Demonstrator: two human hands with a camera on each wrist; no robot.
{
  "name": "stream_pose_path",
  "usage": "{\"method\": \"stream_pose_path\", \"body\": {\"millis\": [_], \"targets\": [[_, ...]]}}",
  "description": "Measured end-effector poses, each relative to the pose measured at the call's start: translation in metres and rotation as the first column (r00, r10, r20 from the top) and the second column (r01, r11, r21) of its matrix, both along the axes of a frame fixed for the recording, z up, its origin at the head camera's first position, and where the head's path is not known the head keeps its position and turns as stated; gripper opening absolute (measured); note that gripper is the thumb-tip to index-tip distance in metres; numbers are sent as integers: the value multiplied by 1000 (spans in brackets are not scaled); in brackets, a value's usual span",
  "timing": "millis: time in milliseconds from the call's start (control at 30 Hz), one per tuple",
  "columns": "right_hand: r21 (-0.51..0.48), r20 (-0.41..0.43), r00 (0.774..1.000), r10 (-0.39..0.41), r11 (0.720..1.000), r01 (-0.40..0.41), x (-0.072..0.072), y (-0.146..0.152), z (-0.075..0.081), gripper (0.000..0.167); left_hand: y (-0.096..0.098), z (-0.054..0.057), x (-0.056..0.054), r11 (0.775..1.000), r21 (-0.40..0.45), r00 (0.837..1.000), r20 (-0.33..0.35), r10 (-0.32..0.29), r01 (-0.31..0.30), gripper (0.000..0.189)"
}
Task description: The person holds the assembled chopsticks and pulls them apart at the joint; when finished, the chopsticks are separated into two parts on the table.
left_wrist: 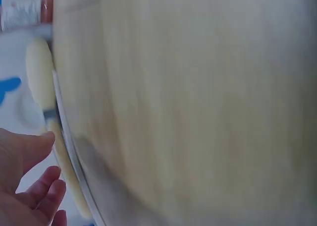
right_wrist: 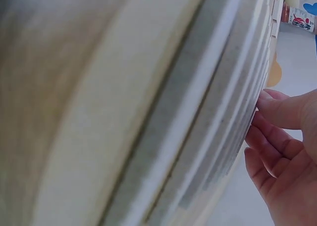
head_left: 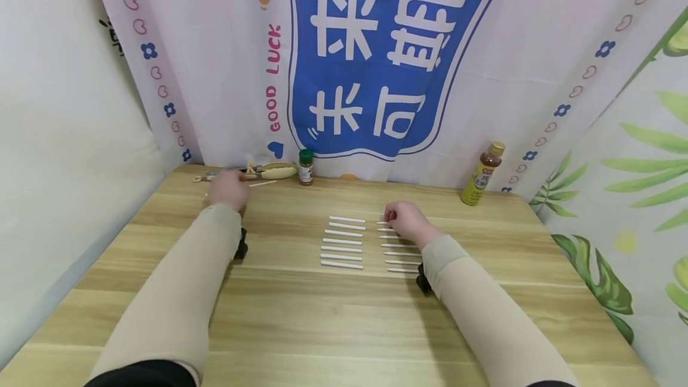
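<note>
At the back left, my left hand (head_left: pixel 228 189) is over a thin white stick (head_left: pixel 263 183) that lies along the front of the tongs (head_left: pixel 276 171). In the left wrist view, a gap separates the thumb from the bent fingers (left_wrist: pixel 49 196), with nothing between them. My right hand (head_left: pixel 407 220) pinches the farthest white stick of the right column (head_left: pixel 380 223), low at the table. The palm and fingers hide part of that column. To its left, several similar white sticks (head_left: pixel 342 242) lie in a parallel column.
A small green-capped spice jar (head_left: pixel 306 167) stands at the back edge beside the tongs. Farther right is a yellow-labelled bottle (head_left: pixel 482 174). A printed cloth (head_left: pixel 226 76) hangs behind the wooden table (head_left: pixel 301 327).
</note>
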State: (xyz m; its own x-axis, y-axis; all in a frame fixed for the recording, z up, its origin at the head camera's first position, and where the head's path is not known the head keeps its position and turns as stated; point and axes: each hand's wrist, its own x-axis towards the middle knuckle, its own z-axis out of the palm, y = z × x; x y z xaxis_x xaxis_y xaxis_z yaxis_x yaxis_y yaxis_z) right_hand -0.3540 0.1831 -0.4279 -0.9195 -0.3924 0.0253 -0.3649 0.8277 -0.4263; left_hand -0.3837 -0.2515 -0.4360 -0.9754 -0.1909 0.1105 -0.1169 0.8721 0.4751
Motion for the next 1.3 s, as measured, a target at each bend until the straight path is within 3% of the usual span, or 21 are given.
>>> {"method": "stream_pose_path", "body": {"millis": [167,333,467,600,767,900,967,1033,1133,1233,1300], "targets": [[-8,-8,1000,12,1000,-12,1,-2,2,14,-17,-2,4,997,-73,999,45,-2,5,30],[-6,-8,1000,12,1000,-12,1,-1,2,14,-21,0,6,996,-75,998,51,-34,38,13],[-3,16,1000,-7,1000,7,0,0,1,15,-18,6,10,995,-51,994,83,-77,81,11],[-4,42,999,-28,1000,28,0,1,0,16,-5,18,12,989,22,985,93,-148,146,17],[-10,40,999,-9,1000,9,0,5,0,14,35,37,13,958,149,965,56,-256,245,20],[-62,41,999,-27,998,29,1,9,3,12,78,45,18,899,256,927,29,-373,354,15],[-124,35,998,-43,991,47,4,7,9,15,97,47,23,870,264,901,15,-434,416,12],[-182,-18,999,-31,983,28,8,2,20,18,115,51,32,844,263,875,3,-485,467,9],[-183,-124,992,9,983,-32,23,-13,42,20,140,57,45,818,237,841,9,-541,523,4],[-99,-262,959,109,985,-139,44,-31,59,24,162,67,60,780,225,797,24,-604,584,1],[-25,-344,921,181,979,-202,57,-39,64,26,174,72,70,749,208,762,27,-647,629,3]]}}
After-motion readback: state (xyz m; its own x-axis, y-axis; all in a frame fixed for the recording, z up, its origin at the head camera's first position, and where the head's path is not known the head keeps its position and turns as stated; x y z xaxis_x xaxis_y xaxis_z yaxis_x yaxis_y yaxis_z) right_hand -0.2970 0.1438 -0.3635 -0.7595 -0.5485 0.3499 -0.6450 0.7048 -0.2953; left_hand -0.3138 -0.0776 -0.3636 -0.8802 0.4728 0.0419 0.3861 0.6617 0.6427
